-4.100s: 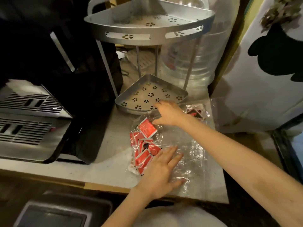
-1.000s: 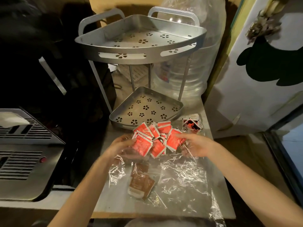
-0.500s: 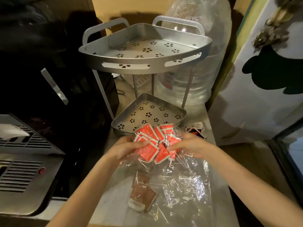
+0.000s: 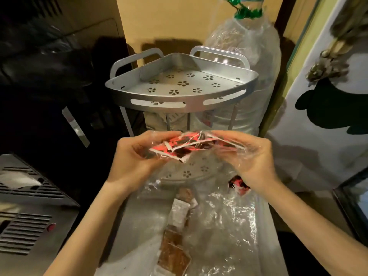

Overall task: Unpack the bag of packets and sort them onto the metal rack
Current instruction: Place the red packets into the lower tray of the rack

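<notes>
Both hands are raised in front of the metal rack (image 4: 179, 100), holding a bunch of red packets (image 4: 183, 145) between them. The left hand (image 4: 137, 158) curls its fingers and thumb around the left end of the bunch, and the right hand (image 4: 249, 156) curls around the right end, with crinkled film of the clear plastic bag (image 4: 225, 216) caught against its palm and fingers. The packets are blurred, so their number cannot be told; they hang in the air below the rack's top shelf (image 4: 199, 80) and above its lower shelf (image 4: 191, 172), which shows dimly through the plastic.

The rest of the bag trails down from the hands and lies spread on the table (image 4: 143, 212). A few brown packets (image 4: 173, 253) and a pale one (image 4: 180, 212) lie in a loose line on the table near the bag's left edge; whether they are inside it is hard to tell. One more red packet (image 4: 239, 185) lies just beside the right wrist. A large water bottle (image 4: 249, 62), wrapped in plastic, stands behind the rack, and a grey vented appliance (image 4: 25, 216) sits at the left.
</notes>
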Demonstrator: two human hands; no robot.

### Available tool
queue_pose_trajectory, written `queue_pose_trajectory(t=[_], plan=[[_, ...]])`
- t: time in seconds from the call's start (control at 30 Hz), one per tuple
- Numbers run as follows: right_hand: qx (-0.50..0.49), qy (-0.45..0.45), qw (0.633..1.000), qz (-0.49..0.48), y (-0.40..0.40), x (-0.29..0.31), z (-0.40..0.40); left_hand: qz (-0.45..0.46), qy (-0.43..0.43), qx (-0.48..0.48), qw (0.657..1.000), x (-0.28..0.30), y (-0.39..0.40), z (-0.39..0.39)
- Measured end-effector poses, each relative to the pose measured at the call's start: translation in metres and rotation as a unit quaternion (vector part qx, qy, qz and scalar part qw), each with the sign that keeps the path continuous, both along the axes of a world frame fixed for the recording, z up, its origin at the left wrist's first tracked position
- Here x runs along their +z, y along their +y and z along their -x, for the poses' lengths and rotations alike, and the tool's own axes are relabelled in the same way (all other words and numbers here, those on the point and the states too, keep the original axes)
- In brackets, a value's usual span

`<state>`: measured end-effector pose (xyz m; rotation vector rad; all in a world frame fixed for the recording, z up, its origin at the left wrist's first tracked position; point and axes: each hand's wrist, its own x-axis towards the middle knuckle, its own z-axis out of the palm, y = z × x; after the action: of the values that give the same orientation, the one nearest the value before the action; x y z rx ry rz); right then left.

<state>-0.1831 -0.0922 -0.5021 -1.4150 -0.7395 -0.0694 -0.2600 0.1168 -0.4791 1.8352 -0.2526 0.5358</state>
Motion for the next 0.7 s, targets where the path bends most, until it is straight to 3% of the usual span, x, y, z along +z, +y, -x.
queue_pose_trajectory(t=[0.17,0.27,0.43,0.7], plan=[[-0.075,-0.227,0.969,0.063,0.001,-0.004,0.0,-0.093,-0.117,0.028,0.988,-0.006,0.006,-0.002],[-0.103,-0.29,0.946,0.102,0.003,-0.02,-0.007,-0.132,-0.108,0.037,0.985,-0.02,0.011,-0.007],[-0.103,-0.221,0.964,0.102,0.01,-0.057,-0.016,-0.133,-0.055,0.051,0.988,-0.05,0.014,-0.015],[-0.081,-0.095,0.983,0.137,0.021,-0.109,-0.037,-0.047,0.055,0.092,0.993,-0.1,0.014,-0.032]])
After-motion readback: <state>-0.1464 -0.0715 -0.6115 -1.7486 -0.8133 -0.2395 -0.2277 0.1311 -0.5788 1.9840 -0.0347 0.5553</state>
